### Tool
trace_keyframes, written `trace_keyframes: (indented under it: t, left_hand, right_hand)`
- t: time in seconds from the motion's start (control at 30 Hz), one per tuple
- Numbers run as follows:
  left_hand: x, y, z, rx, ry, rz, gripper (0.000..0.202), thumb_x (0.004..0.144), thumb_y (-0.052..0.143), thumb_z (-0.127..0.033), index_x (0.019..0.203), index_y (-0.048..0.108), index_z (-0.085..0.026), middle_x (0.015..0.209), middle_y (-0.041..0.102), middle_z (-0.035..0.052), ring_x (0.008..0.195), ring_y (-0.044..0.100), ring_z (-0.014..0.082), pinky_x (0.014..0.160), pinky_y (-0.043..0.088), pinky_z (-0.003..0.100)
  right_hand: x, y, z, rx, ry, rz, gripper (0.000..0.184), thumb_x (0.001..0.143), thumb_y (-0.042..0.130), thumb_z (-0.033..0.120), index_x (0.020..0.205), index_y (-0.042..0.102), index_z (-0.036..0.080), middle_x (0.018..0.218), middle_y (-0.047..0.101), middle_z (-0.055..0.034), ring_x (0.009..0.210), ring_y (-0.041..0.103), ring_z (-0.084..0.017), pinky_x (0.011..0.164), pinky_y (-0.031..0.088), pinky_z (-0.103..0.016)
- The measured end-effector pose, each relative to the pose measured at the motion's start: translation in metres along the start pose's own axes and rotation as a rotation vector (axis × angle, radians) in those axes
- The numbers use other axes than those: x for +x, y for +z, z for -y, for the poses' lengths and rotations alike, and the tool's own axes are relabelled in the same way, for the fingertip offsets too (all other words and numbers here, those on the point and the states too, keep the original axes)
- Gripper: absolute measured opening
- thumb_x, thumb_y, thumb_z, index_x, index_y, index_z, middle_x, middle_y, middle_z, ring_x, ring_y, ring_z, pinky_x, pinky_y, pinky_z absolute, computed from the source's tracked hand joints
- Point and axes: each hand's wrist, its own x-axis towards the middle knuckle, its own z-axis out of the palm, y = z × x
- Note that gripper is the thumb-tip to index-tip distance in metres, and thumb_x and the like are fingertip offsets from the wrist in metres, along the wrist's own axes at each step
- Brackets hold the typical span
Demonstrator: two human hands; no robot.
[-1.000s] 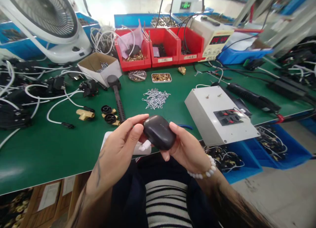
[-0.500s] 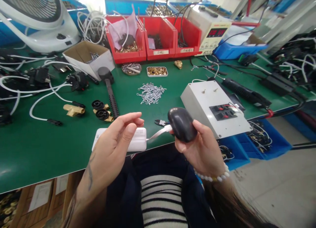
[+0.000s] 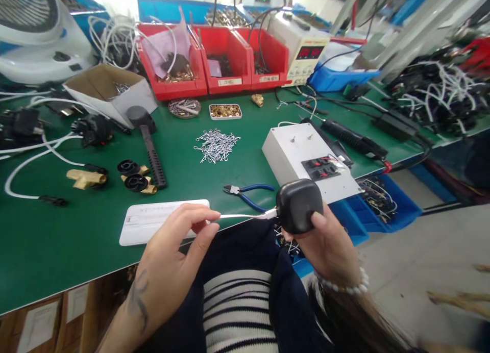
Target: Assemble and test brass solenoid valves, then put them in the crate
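Note:
My right hand (image 3: 329,246) is closed round a small black rounded case (image 3: 298,204), held just off the table's front edge. A thin white cable (image 3: 245,216) runs from the case's left side to my left hand (image 3: 179,251), whose thumb and forefinger pinch it. The cable is stretched almost straight between the two hands. Under my left fingers a flat white device (image 3: 153,221) lies on the green table (image 3: 76,241).
Blue-handled pliers (image 3: 248,194) lie just beyond the cable. A white box with switches (image 3: 302,156), a pile of metal clips (image 3: 216,145), brass fittings (image 3: 86,178), a black tool (image 3: 151,146), red bins (image 3: 225,62), a power supply (image 3: 302,44) and a fan (image 3: 34,31) stand further back. Blue bins (image 3: 378,205) sit below the table's right edge.
My right hand has carried the black case rightward and away from my left hand. The white cable has drawn out longer between them, and my left fingers now pinch it.

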Motion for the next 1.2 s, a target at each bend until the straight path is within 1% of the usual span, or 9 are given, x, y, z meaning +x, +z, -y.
trace_keyframes:
  t: [0.13, 0.3, 0.43, 0.53, 0.67, 0.77, 0.93, 1.07, 1.2]
  left_hand:
    - [0.007, 0.005, -0.016, 0.02, 0.128, -0.013, 0.01, 0.096, 0.056, -0.021, 0.104, 0.061, -0.023, 0.103, 0.064, -0.0027, 0.101, 0.06, 0.0076, 0.092, 0.045, 0.016]
    - [0.013, 0.004, -0.024, 0.057, 0.203, -0.043, 0.012, 0.096, 0.057, -0.019, 0.107, 0.059, -0.022, 0.106, 0.062, -0.0008, 0.101, 0.059, 0.0091, 0.093, 0.046, 0.017]
    - [0.011, -0.001, -0.029, 0.055, 0.206, -0.061, 0.018, 0.098, 0.054, -0.029, 0.115, 0.057, -0.023, 0.11, 0.061, 0.0022, 0.104, 0.059, 0.0141, 0.092, 0.05, 0.023]
    - [0.008, -0.007, -0.034, 0.114, 0.227, -0.089, 0.039, 0.094, 0.059, -0.043, 0.127, 0.052, -0.024, 0.12, 0.059, 0.0061, 0.111, 0.058, 0.0207, 0.096, 0.051, 0.031]
    - [0.003, -0.013, -0.035, 0.225, 0.26, -0.104, 0.047, 0.088, 0.068, -0.028, 0.133, 0.052, -0.027, 0.123, 0.061, 0.0038, 0.112, 0.061, 0.0209, 0.096, 0.052, 0.03]
    - [-0.004, -0.01, -0.03, 0.263, 0.27, -0.244, 0.052, 0.085, 0.068, -0.015, 0.133, 0.054, -0.03, 0.123, 0.064, 0.002, 0.11, 0.062, 0.0208, 0.099, 0.052, 0.032]
    - [-0.015, 0.01, -0.018, 0.29, 0.216, -0.453, 0.065, 0.088, 0.065, -0.013, 0.145, 0.044, -0.036, 0.13, 0.058, 0.0061, 0.115, 0.06, 0.0258, 0.095, 0.055, 0.04]
    - [-0.017, 0.019, -0.017, 0.27, 0.248, -0.366, 0.067, 0.092, 0.064, -0.035, 0.152, 0.034, -0.03, 0.138, 0.051, 0.012, 0.123, 0.054, 0.0278, 0.095, 0.054, 0.039]
    - [-0.017, 0.007, -0.025, 0.07, 0.146, -0.246, 0.051, 0.098, 0.05, -0.046, 0.145, 0.045, -0.027, 0.138, 0.054, 0.0109, 0.125, 0.055, 0.0279, 0.104, 0.05, 0.045]
  right_hand:
    - [0.0, -0.001, -0.004, -0.047, -0.067, 0.082, 0.035, 0.083, 0.073, 0.036, 0.117, 0.066, 0.032, 0.107, 0.069, -0.0027, 0.082, 0.067, -0.018, 0.064, 0.061, -0.029]
    - [0.005, 0.001, -0.006, -0.25, -0.236, 0.179, 0.043, 0.085, 0.075, 0.029, 0.125, 0.062, 0.038, 0.133, 0.062, -0.0007, 0.116, 0.063, -0.02, 0.098, 0.056, -0.039]
    - [0.009, 0.012, 0.004, -0.423, -0.34, 0.298, 0.044, 0.088, 0.071, 0.021, 0.128, 0.06, 0.036, 0.127, 0.067, -0.0022, 0.116, 0.064, -0.02, 0.101, 0.054, -0.039]
    - [0.012, 0.024, 0.013, -0.568, -0.481, 0.395, 0.042, 0.092, 0.065, 0.018, 0.131, 0.06, 0.034, 0.129, 0.065, -0.0034, 0.121, 0.06, -0.02, 0.105, 0.05, -0.041]
    - [0.015, 0.044, 0.016, -0.676, -0.607, 0.466, 0.039, 0.097, 0.054, 0.015, 0.131, 0.063, 0.031, 0.133, 0.062, -0.0057, 0.123, 0.058, -0.019, 0.107, 0.048, -0.038]
    - [0.016, 0.059, 0.009, -0.45, -0.406, 0.434, 0.046, 0.094, 0.064, 0.027, 0.139, 0.055, 0.029, 0.132, 0.063, -0.007, 0.12, 0.06, -0.02, 0.105, 0.05, -0.037]
    - [0.014, 0.072, -0.003, 0.017, 0.044, 0.611, 0.061, 0.093, 0.059, 0.055, 0.144, 0.049, 0.023, 0.126, 0.066, -0.0104, 0.112, 0.065, -0.021, 0.096, 0.055, -0.036]
    - [0.013, 0.072, -0.001, 0.091, 0.121, 0.576, 0.066, 0.094, 0.058, 0.055, 0.151, 0.039, 0.028, 0.135, 0.061, -0.0094, 0.12, 0.061, -0.022, 0.101, 0.051, -0.039]
    - [0.015, 0.069, 0.009, -0.023, 0.036, 0.572, 0.06, 0.095, 0.06, 0.048, 0.149, 0.043, 0.03, 0.14, 0.057, -0.0079, 0.119, 0.062, -0.021, 0.101, 0.051, -0.037]
